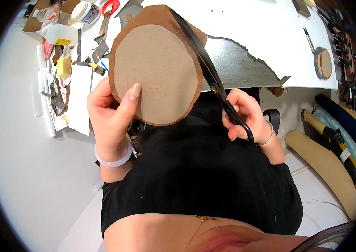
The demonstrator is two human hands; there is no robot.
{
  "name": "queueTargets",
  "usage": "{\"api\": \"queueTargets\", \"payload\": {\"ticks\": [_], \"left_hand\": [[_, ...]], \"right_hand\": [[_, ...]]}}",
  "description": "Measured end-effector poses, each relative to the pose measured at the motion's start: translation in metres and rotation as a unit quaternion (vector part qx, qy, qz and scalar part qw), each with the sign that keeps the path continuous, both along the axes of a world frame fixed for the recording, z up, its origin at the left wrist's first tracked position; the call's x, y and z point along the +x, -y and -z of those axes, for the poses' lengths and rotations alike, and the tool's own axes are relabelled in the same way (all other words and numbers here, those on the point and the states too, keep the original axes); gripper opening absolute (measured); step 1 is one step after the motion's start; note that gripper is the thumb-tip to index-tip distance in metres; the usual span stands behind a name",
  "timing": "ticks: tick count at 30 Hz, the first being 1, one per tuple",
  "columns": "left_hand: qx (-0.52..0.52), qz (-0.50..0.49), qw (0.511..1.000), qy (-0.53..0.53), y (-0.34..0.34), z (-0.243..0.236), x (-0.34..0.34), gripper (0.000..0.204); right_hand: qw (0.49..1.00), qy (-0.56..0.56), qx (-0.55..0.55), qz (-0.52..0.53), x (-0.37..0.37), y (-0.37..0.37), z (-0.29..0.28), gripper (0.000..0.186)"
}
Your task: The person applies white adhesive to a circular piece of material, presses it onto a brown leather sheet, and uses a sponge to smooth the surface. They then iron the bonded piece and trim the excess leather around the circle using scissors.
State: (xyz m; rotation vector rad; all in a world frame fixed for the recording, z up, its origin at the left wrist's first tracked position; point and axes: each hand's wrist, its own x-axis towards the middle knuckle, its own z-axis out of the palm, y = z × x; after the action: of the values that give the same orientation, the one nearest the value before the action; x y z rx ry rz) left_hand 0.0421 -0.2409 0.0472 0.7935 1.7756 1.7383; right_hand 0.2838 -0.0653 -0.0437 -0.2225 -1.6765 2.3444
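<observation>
My left hand (110, 111) pinches a brown leather-like piece (144, 14) by its lower left edge, thumb on top and fingers hidden underneath. Bonded or laid on that piece is a beige oval panel (159, 54) with faint reddish marks, framed by a narrow brown margin. In my right hand (247, 113) are large black scissors (214, 89), fingers in the handle loops. Their long blades run up along the right side of the brown piece, where a brown corner still projects past the blades. How far the blades are parted is hard to tell.
Across the white table (253, 25) lies a grey sheet (232, 59) with a ragged edge. A brush and oval discs (323, 63) are at the right. Bottles, a white tub (86, 12) and scraps crowd the left. Material rolls (320, 168) lean at the lower right.
</observation>
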Motion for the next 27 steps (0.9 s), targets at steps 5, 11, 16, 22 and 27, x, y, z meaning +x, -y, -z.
{"api": "queueTargets", "payload": {"ticks": [5,11,16,22,27], "left_hand": [[0.008,0.003,1.0,-0.012,0.001,0.001,-0.003,0.024],[0.006,-0.017,1.0,0.003,0.003,0.001,-0.005,0.025],[0.012,-0.03,0.999,-0.003,0.003,0.002,-0.007,0.026],[0.007,-0.035,0.999,-0.008,0.004,0.002,-0.011,0.027],[0.018,-0.03,0.999,-0.008,0.006,0.002,-0.014,0.03]], "right_hand": [[1.0,0.006,-0.001,0.004,0.001,0.0,0.0,0.058],[1.0,0.012,0.017,0.009,0.003,-0.001,0.002,0.058],[0.999,0.018,0.031,0.017,0.004,-0.001,0.0,0.056],[0.998,0.011,0.051,0.018,0.005,-0.002,0.001,0.054],[0.998,0.013,0.057,0.027,0.004,-0.001,0.0,0.052]]}}
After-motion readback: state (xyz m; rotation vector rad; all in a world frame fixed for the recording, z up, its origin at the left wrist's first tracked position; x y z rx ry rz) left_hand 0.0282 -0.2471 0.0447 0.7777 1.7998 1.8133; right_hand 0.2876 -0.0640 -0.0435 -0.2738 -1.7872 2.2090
